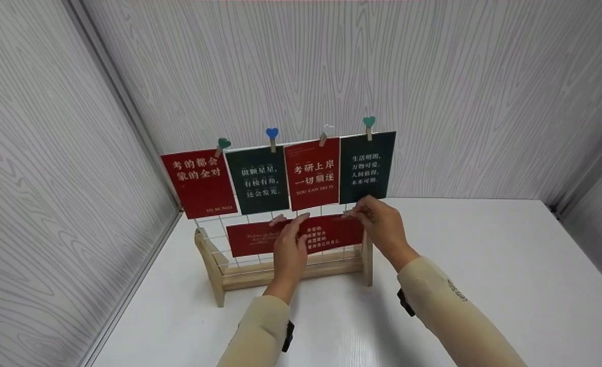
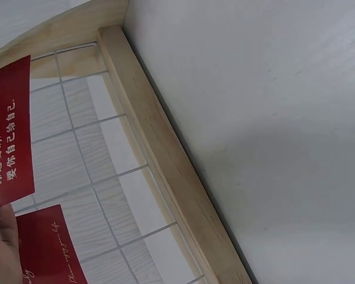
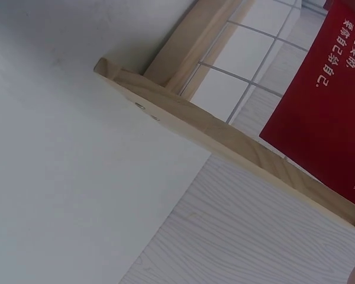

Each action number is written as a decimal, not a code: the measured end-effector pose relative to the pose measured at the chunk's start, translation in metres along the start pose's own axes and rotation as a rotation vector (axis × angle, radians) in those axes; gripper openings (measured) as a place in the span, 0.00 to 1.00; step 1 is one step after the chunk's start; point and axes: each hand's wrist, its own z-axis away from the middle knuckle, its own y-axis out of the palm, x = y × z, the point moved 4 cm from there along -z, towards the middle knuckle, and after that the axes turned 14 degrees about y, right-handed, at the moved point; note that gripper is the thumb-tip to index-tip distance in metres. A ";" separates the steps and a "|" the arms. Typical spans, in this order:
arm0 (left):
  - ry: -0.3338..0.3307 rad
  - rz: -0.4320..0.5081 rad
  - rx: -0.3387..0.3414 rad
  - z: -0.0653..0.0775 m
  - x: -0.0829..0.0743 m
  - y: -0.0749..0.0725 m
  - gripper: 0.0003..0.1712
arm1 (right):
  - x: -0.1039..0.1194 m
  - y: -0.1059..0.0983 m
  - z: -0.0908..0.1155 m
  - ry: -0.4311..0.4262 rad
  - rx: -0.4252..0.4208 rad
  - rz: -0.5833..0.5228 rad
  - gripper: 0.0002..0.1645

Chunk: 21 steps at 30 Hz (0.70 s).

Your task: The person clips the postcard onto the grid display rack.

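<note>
Two red cards sit low on a wire grid rack with a wooden stand (image 1: 296, 275). My left hand (image 1: 290, 250) pinches the left edge of the right-hand red card (image 1: 334, 234), which bears white lettering. At that card's upper right corner, my right hand (image 1: 382, 224) pinches a small pale clothespin (image 1: 349, 214), its jaws partly hidden by the fingers. Beside the left hand, the other red card (image 1: 250, 239) hangs from a pinkish clothespin (image 1: 277, 220). In the right wrist view, the lettered card (image 3: 325, 112) slants past the stand's wooden leg (image 3: 225, 136).
Above hang a red card (image 1: 199, 188), a green card (image 1: 258, 188), another red card (image 1: 312, 168) and another green card (image 1: 367, 158), each under a heart-topped clothespin. The rack stands on a white table (image 1: 484, 265), with wood-grain panels (image 1: 331, 66) behind and at the sides.
</note>
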 end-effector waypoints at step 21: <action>0.024 -0.082 -0.065 0.005 0.000 0.002 0.28 | -0.004 0.003 0.006 0.015 -0.013 0.059 0.08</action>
